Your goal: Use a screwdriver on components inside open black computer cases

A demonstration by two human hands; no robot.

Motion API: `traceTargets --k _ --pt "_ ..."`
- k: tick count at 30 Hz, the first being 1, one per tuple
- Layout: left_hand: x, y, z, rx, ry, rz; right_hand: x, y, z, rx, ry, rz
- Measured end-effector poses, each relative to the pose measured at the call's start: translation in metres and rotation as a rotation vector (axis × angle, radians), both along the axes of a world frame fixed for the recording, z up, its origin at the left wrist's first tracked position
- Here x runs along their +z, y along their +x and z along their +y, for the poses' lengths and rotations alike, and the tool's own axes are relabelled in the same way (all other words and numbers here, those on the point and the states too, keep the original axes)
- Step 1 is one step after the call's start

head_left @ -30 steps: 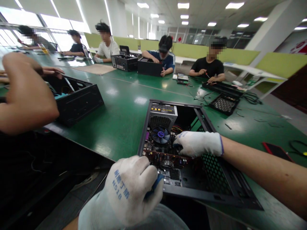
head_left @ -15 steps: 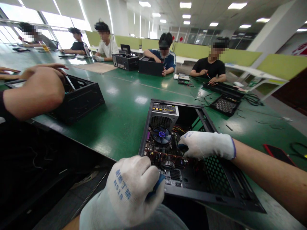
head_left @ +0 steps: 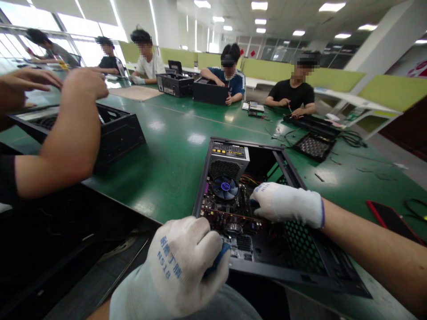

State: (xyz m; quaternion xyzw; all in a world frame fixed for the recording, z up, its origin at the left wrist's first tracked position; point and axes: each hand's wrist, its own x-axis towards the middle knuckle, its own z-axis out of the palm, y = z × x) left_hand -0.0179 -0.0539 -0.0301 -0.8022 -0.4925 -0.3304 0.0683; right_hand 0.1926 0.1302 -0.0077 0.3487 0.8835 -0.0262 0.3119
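Observation:
An open black computer case (head_left: 253, 266) lies on the green table's near edge, with a power supply (head_left: 230, 160) and a round cooling fan (head_left: 225, 187) showing inside. My left hand (head_left: 187, 262), in a white glove with blue print, is closed at the case's near left corner; what its fingers hold, if anything, is hidden. Over the board, right of the fan, is my right hand (head_left: 278, 203), also gloved, its fingers bent down into the case. Its fingertips are closed, and what lies between them is too small to make out.
On the left a co-worker's bare arm (head_left: 66, 133) reaches over another black case (head_left: 123, 133). A metal drive cage (head_left: 315, 146) and cables lie beyond my case. A red-edged black object (head_left: 390, 218) is at right. Several people sit across the table (head_left: 173, 155).
The co-worker's arm on the left has shifted and its hand has lifted off the other case's inside. My right hand has moved very slightly right; my left hand is almost unchanged.

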Motion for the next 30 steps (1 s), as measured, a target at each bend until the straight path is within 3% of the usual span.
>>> traceTargets --k 6,12,19,26,30 --pt "0.0 0.001 0.0 -0.003 0.009 -0.011 -0.006 0.003 0.001 0.052 0.056 -0.027" --pt "-0.002 0.001 -0.001 -0.002 -0.005 -0.021 0.001 -0.007 -0.005 0.035 -0.055 -0.129" --pt "-0.002 0.001 -0.001 0.0 -0.003 -0.021 0.008 -0.008 -0.009 -0.032 -0.156 -0.054" --pt "-0.003 0.0 -0.002 0.001 -0.011 -0.018 0.0 -0.003 -0.004 -0.004 -0.097 -0.038" --pt "-0.002 0.001 -0.002 0.011 -0.008 -0.02 -0.003 -0.004 0.002 0.042 -0.002 0.15"
